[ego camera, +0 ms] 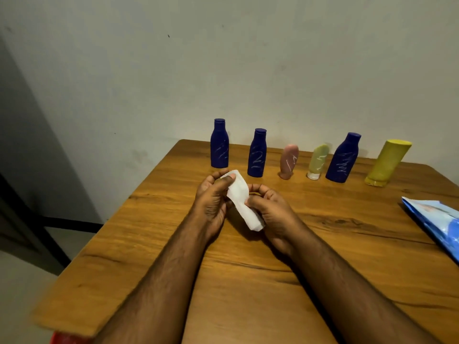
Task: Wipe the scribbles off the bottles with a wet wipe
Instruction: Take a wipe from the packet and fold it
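Both my hands hold a white wet wipe (pixel 239 199) above the middle of the wooden table (pixel 323 244). My left hand (pixel 213 199) pinches its upper end, and my right hand (pixel 270 209) grips its lower part. Along the table's far edge stand three dark blue bottles (pixel 219 145) (pixel 257 153) (pixel 344 158) with pale scribbles. Between them stand a pink tube (pixel 288 161) and a light green tube (pixel 318 161), both scribbled on. A yellow tube (pixel 387 162) leans at the far right.
A blue wet-wipe pack (pixel 437 222) lies at the table's right edge. A grey wall rises right behind the bottles. The table's left edge drops to the floor, and something red (pixel 64 338) shows under the near left corner.
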